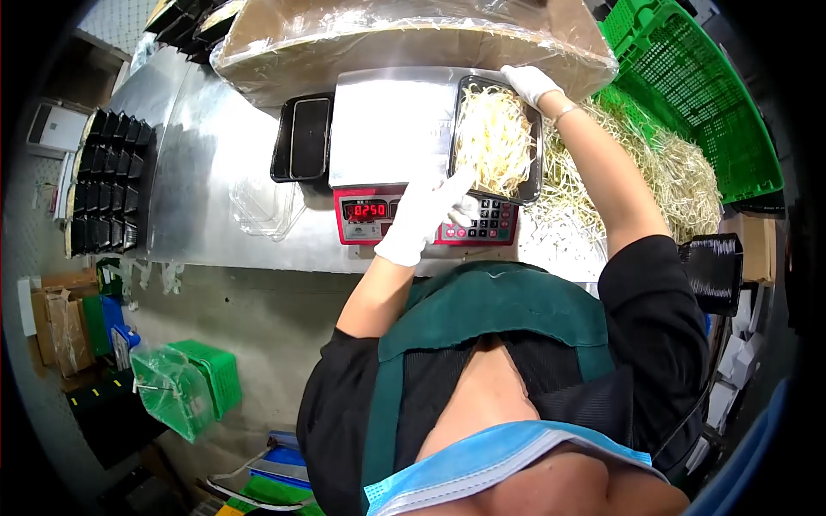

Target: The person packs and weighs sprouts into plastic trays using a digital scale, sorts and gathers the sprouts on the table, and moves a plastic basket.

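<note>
A black tray point(538, 176) filled with pale bean sprouts point(495, 138) is over the right side of a digital scale point(387, 129). The scale's red front panel reads 0.250. My right hand point(528, 84), in a white glove, grips the tray's far right corner. At the near left edge of the tray, my gloved left hand point(426, 219) holds it, with a finger along the sprouts and the other fingers curled, partly over the scale's keypad point(489, 222). Left of the scale's plate sits another black tray point(305, 138).
Loose sprouts point(671, 168) are heaped at the right, beside a tipped green crate point(718, 112). A plastic-lined bin point(413, 52) stands behind the scale. Clear lids point(262, 206) lie on the metal table point(202, 172). Stacked black trays point(107, 185) line its left end.
</note>
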The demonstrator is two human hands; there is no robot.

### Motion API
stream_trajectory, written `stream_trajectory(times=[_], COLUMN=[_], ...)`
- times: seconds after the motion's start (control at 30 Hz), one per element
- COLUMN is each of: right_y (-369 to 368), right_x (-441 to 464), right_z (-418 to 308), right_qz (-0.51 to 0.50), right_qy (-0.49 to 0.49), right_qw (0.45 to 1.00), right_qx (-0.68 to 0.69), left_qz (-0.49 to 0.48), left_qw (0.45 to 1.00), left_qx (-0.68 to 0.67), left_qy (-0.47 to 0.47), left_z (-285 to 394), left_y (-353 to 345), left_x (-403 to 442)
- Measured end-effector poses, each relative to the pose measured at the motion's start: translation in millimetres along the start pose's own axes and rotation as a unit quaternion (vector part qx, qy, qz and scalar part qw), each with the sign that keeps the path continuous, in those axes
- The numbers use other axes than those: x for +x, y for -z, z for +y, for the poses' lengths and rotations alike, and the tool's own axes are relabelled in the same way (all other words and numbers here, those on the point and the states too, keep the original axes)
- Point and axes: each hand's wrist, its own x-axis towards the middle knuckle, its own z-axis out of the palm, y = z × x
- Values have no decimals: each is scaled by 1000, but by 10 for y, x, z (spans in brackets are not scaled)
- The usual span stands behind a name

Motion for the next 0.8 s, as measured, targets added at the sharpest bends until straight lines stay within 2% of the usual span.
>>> stream_trajectory(times=[0.1,0.17,0.2,0.23,0.27,0.3,0.33,0.43,0.47,0.53,0.6,0.67,0.73,0.77,0.8], right_y=[-19,57,47,9,-37,149,210,282,297,237,223,217,110,72,40], right_x=[-54,-139,-103,-39,31,-150,-245,-259,-201,-75,-10,-12,19,24,69], right_z=[-46,-137,-101,-52,-9,-100,-194,-393,-428,-479,-542,-630,-595,-565,-569], right_qz=[38,90,92,68,39,-56,-60,-77,-48,-33,-46,-51,-29,2,-2], right_qy=[-8,-127,-123,-135,-146,-143,-141,-140,-81,-36,-24,-14,25,60,62], right_qw=[998,975,976,939,877,851,851,910,961,973,982,994,995,997,997], right_qx=[-44,158,156,309,456,503,502,382,260,225,183,94,90,41,39], left_qz=[-31,-45,-42,-35,-26,-17,-22,-156,-98,-19,90,87,55,-25,-51], left_qw=[995,990,989,987,985,986,996,981,984,992,989,994,998,998,995], left_qx=[-93,-136,-138,-154,-171,-168,-70,62,122,122,-33,-42,-5,-53,-89], left_qy=[1,-9,-14,-6,4,-4,-43,98,80,23,-109,-50,-38,-22,10], left_z=[-73,-67,-82,-104,-130,-149,-135,67,146,156,201,224,64,-22,-24], left_y=[-17,-21,-39,-55,-69,-167,-241,-165,-113,85,118,112,17,-46,-103], left_x=[88,87,56,4,-69,-162,-230,-336,-385,-298,-225,-95,29,38,38])
